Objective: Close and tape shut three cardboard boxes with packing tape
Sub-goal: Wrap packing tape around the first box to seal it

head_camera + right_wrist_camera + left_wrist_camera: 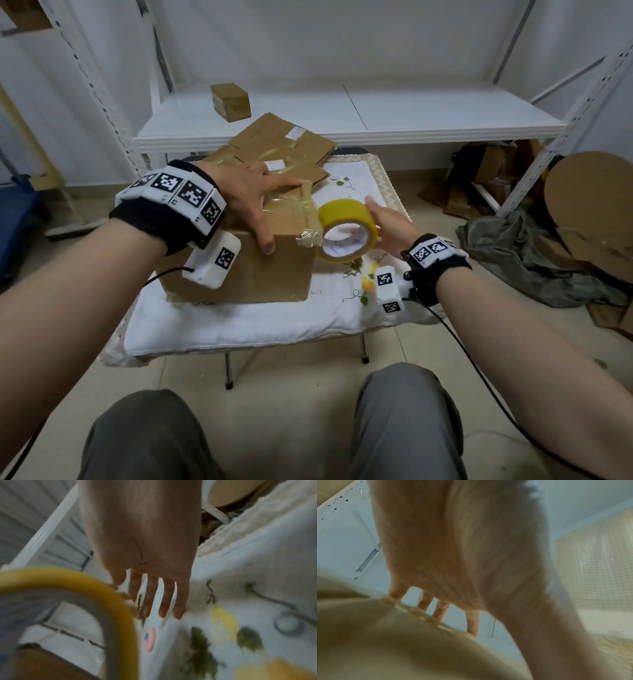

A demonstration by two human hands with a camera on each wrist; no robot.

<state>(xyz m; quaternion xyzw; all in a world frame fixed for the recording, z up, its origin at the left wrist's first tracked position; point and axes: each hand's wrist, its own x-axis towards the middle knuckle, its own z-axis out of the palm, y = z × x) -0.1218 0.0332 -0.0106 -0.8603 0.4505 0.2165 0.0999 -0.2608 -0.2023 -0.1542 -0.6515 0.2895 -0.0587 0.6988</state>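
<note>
Fingers (274, 180) of the left hand (245, 195) are spread flat across the top of the cardboard box (246, 270), thumb (263, 236) hooked over the near top edge and down onto the front face. Same contact seen from the left wrist view: straight fingertips (471, 626) touching the box (393, 642) top, image blurred.

Box: brown corrugated card, rectangular, flaps down; long axis runs roughly left to right across the white cushion (239, 325). Top is covered with glossy clear tape, wrinkled, and a crumpled strip (310, 238) hangs over the right-hand top corner toward the roll.

Right hand (387, 222) holds the tape roll (347, 231) just beside the box's right edge. Roll is a yellow-tinted ring on a pale printed core; its core axis points toward the camera and slightly left, so the open hole faces the viewer. One finger shows inside the core, the palm sits against the outer right side; the exact grip cannot be made out. In the right wrist view the fingers (164, 599) look straight and slightly parted beyond the roll's (85, 582) yellow rim, blurred.

Behind the box: flattened cardboard (284, 147) with paper labels, lying on the cushion. One small taped box (230, 101) sits on the white metal shelf (411, 113).
</note>
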